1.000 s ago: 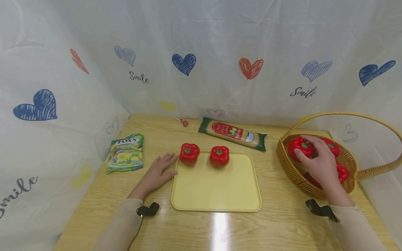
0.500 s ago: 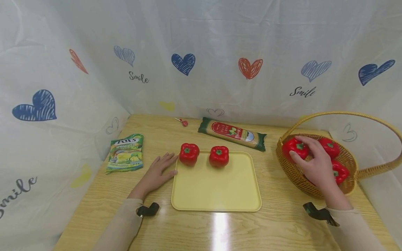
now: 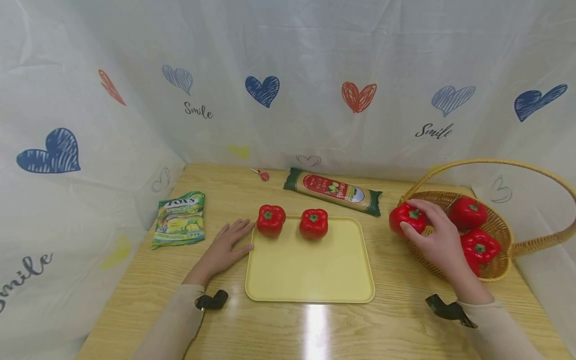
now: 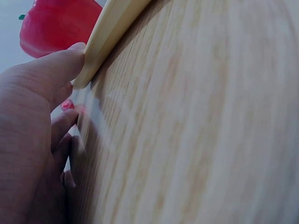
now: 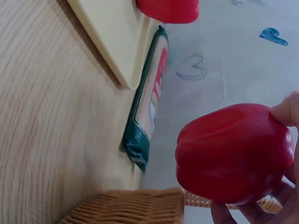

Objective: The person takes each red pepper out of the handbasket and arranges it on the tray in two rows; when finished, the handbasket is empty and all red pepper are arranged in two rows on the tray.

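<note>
My right hand (image 3: 435, 239) grips a red bell pepper (image 3: 406, 219) by its sides, over the left rim of the wicker basket (image 3: 416, 252). In the right wrist view that pepper (image 5: 233, 154) hangs above the basket's edge, thumb on one side and fingers beneath. Several more red peppers (image 3: 480, 246) lie in the basket. My left hand (image 3: 225, 249) rests with fingers extended on the table, its thumb touching the left edge of the yellow tray (image 3: 310, 280). On the tray's far side stand two red peppers, one at the corner (image 3: 271, 221) and one to its right (image 3: 313, 224).
Behind the tray lies a long pasta packet (image 3: 333, 192), with a small lollipop (image 3: 261, 174) to its left. A green Fox's candy bag (image 3: 180, 220) lies at the left. The basket's tall handle (image 3: 495, 161) arches over the right side. A white curtain (image 3: 310, 125) encloses the table.
My right hand has lifted the pepper and moved it left, from inside the basket to over its left rim. More of the other peppers now shows. My left hand stays put.
</note>
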{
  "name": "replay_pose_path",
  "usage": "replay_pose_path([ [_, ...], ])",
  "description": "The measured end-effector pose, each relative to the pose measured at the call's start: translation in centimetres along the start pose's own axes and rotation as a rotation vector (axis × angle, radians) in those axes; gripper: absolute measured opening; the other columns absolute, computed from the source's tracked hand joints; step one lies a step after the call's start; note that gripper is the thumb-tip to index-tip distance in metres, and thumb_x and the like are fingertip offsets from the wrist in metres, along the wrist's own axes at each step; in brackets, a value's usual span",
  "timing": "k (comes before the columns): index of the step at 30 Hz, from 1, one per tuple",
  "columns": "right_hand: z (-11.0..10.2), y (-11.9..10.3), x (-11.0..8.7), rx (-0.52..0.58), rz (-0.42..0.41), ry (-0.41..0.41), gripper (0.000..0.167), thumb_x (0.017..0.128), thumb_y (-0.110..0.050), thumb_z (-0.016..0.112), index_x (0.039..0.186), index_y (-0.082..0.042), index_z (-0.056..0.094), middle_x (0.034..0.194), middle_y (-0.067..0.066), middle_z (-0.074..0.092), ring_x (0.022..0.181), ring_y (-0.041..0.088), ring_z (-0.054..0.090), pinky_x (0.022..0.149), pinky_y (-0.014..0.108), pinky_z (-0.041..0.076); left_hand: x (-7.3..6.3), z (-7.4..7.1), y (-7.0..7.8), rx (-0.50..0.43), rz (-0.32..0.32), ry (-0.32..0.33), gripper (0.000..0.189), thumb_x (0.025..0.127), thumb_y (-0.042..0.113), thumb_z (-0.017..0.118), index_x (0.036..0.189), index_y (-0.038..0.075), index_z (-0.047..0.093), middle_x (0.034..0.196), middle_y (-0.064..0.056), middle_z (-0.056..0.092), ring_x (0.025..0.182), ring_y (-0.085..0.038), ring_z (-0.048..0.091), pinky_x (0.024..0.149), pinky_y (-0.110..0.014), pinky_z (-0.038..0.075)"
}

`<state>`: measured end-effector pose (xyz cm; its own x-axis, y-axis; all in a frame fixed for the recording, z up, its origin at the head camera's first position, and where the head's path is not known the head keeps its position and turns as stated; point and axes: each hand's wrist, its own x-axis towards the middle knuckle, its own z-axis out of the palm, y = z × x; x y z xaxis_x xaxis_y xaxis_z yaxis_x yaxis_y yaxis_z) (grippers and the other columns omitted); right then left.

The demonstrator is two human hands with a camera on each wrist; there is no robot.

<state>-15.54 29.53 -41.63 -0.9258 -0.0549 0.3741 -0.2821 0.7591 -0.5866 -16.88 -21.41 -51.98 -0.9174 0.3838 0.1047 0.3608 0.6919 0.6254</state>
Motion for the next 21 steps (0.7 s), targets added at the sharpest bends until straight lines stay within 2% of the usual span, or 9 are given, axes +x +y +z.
replay_pose_path([
  [5, 0.8, 0.0, -0.2, 0.007, -0.021, -0.021, 0.052, 0.089, -0.018, 0.079, 0.138, -0.011, 0.062, 0.14, 0.016, 0.056, 0.118, 0.034, 0.055, 0.085, 0.002, 0.032, 0.0, 0.1, 0.0, 0.005, 0.005, 0.002, 0.064, 0.1, 0.039, 0.064, 0.156, 0.014, 0.044, 0.161, -0.014, 0.037, 0.153, -0.036, 0.024, 0.126, -0.055, 0.005],
  [8, 1.3, 0.0, -0.3, 0.001, -0.029, -0.04, 0.053, 0.088, -0.018, 0.081, 0.137, -0.01, 0.062, 0.139, 0.016, 0.057, 0.12, 0.035, 0.055, 0.087, 0.004, 0.036, 0.0, 0.1, -0.1, 0.0, 0.007, 0.007, 0.064, 0.1, 0.039, 0.064, 0.155, 0.014, 0.044, 0.161, -0.014, 0.038, 0.152, -0.037, 0.024, 0.125, -0.056, 0.006],
  [10, 1.7, -0.1, -0.3, -0.001, -0.032, -0.057, 0.054, 0.087, -0.018, 0.081, 0.137, -0.01, 0.062, 0.139, 0.017, 0.057, 0.121, 0.038, 0.054, 0.092, 0.019, 0.049, 0.0, 0.1, -0.1, -0.003, 0.009, 0.011, 0.063, 0.1, 0.039, 0.064, 0.155, 0.014, 0.045, 0.161, -0.014, 0.038, 0.152, -0.038, 0.025, 0.125, -0.057, 0.006],
  [12, 2.0, -0.1, -0.4, 0.002, -0.032, -0.07, 0.056, 0.086, -0.017, 0.082, 0.137, -0.01, 0.061, 0.14, 0.019, 0.056, 0.124, 0.041, 0.053, 0.094, 0.04, 0.057, 0.0, 0.1, -0.1, -0.002, 0.012, 0.013, 0.063, 0.1, 0.04, 0.063, 0.155, 0.013, 0.045, 0.161, -0.015, 0.038, 0.152, -0.038, 0.026, 0.125, -0.057, 0.007],
  [14, 2.3, -0.2, -0.4, 0.014, -0.034, -0.083, 0.056, 0.086, -0.016, 0.082, 0.137, -0.009, 0.061, 0.141, 0.02, 0.055, 0.126, 0.044, 0.051, 0.091, 0.062, 0.055, -0.1, 0.2, -0.1, 0.0, 0.014, 0.013, 0.063, 0.101, 0.04, 0.063, 0.155, 0.014, 0.045, 0.161, -0.014, 0.038, 0.152, -0.038, 0.026, 0.125, -0.057, 0.007],
  [15, 2.4, -0.3, -0.4, 0.025, -0.036, -0.088, 0.057, 0.085, -0.016, 0.082, 0.137, -0.009, 0.061, 0.141, 0.021, 0.055, 0.126, 0.045, 0.05, 0.088, 0.069, 0.053, -0.1, 0.2, -0.1, 0.0, 0.012, 0.011, 0.063, 0.101, 0.041, 0.063, 0.155, 0.014, 0.045, 0.161, -0.014, 0.038, 0.152, -0.037, 0.025, 0.125, -0.057, 0.007],
  [21, 3.1, -0.6, -0.5, 0.039, -0.049, -0.1, 0.054, 0.086, -0.015, 0.083, 0.136, -0.011, 0.062, 0.14, 0.019, 0.056, 0.128, 0.044, 0.051, 0.09, 0.067, 0.053, 0.0, 0.1, -0.1, 0.002, 0.01, 0.004, 0.064, 0.1, 0.039, 0.064, 0.156, 0.014, 0.044, 0.161, -0.014, 0.037, 0.152, -0.037, 0.024, 0.126, -0.055, 0.006],
])
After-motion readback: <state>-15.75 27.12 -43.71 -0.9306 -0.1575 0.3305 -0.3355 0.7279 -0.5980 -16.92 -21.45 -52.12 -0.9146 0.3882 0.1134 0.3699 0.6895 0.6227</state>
